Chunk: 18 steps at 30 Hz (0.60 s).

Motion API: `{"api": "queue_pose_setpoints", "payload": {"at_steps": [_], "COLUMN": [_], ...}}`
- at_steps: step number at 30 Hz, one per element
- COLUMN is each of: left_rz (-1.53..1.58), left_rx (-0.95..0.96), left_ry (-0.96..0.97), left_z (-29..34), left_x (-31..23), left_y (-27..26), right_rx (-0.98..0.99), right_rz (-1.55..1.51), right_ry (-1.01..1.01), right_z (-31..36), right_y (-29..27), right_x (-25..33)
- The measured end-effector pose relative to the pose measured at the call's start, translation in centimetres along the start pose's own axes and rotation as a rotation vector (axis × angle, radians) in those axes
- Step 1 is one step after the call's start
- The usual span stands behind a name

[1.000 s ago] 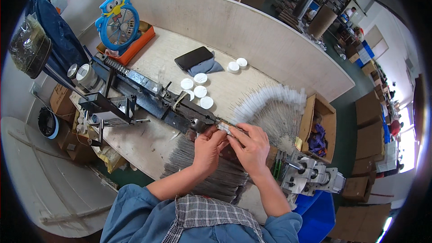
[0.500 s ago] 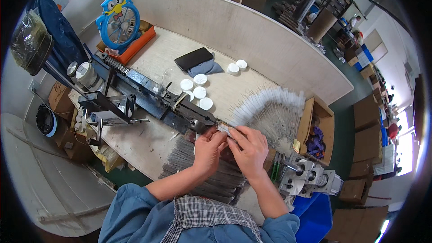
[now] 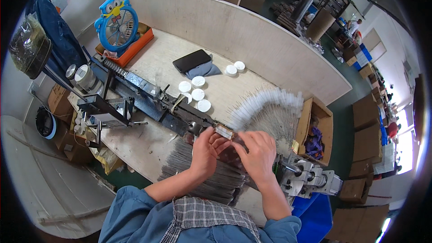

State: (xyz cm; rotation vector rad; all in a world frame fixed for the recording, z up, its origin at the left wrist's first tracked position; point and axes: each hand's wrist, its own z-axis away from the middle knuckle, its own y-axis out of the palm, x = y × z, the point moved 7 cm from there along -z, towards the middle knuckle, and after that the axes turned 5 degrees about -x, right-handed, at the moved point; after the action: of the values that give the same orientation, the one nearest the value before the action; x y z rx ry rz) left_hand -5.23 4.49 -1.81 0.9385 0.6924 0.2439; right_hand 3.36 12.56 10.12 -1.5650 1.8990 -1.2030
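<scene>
At the near end of a long dark metal bench jig [image 3: 150,99], a small brass-edged block with a white strip [image 3: 224,131] lies between my hands. My left hand [image 3: 206,153] is at the block's left side, its fingers curled together; anything pinched in them is hidden. My right hand [image 3: 259,153] is at the right end of the block, thumb and forefinger apart, with nothing visible in it. Below the hands lies a thick bundle of thin grey wires [image 3: 182,164]. Beyond them fans a pile of wire-stemmed pieces with white tips [image 3: 265,105].
White round tubs [image 3: 198,94] and a black phone on a grey cloth [image 3: 192,60] lie behind the jig. A blue fan [image 3: 118,27] stands in an orange tray at the far left. To the right are a cardboard box [image 3: 327,130] and a metal machine [image 3: 310,175].
My right hand has moved slightly right and its fingers have parted from the left hand's. The small block between them now shows more fully.
</scene>
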Motion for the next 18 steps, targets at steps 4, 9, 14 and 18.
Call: {"api": "queue_pose_setpoints", "payload": {"at_steps": [4, 9, 14, 18], "left_rz": [-0.102, -0.168, -0.33, -0.565], "left_rx": [-0.016, -0.006, 0.042, -0.043], "left_ry": [-0.026, -0.052, -0.048, -0.093], "left_z": [1.3, 1.8, 1.6, 2.8], "left_x": [-0.9, -0.6, -0.2, -1.3], "left_y": [0.9, 1.3, 0.0, -2.2], "right_rx": [0.069, 0.069, -0.037, 0.064], "right_rz": [-0.02, -0.085, -0.148, -0.17], "right_ry": [-0.009, 0.023, 0.07, 0.084], "right_z": [1.1, 1.7, 1.6, 5.4], "right_y": [0.4, -0.4, -2.2, -1.9], "right_x": [0.2, -0.1, -1.2, -2.1]}}
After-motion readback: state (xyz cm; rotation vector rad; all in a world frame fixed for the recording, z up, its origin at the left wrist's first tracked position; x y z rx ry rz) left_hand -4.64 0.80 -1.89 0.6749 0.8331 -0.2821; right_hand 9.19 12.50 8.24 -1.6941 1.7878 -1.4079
